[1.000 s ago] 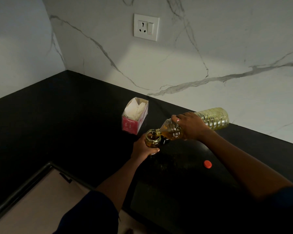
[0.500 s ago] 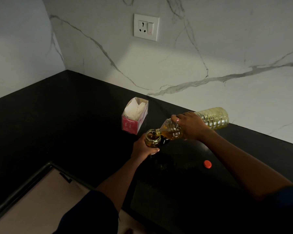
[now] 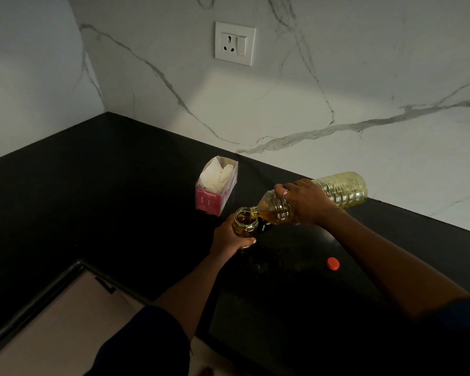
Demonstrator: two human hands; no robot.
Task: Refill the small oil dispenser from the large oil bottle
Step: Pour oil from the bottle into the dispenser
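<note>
My right hand (image 3: 307, 200) grips the large clear oil bottle (image 3: 342, 188) around its shoulder. The bottle is tipped almost flat, its mouth resting over the rim of the small glass dispenser (image 3: 245, 222). Yellow oil fills the bottle's neck and the dispenser holds amber oil. My left hand (image 3: 228, 240) wraps around the dispenser's lower body and hides it, holding it upright on the black counter (image 3: 120, 199). The bottle's red cap (image 3: 332, 263) lies on the counter to the right, apart from both hands.
A pink open-topped box (image 3: 217, 187) with white paper inside stands just behind the dispenser. A dark round object (image 3: 265, 226) sits beside the dispenser under the bottle neck. The marble wall carries a socket (image 3: 235, 43). The counter's front edge drops to a pale floor (image 3: 52, 327) at lower left.
</note>
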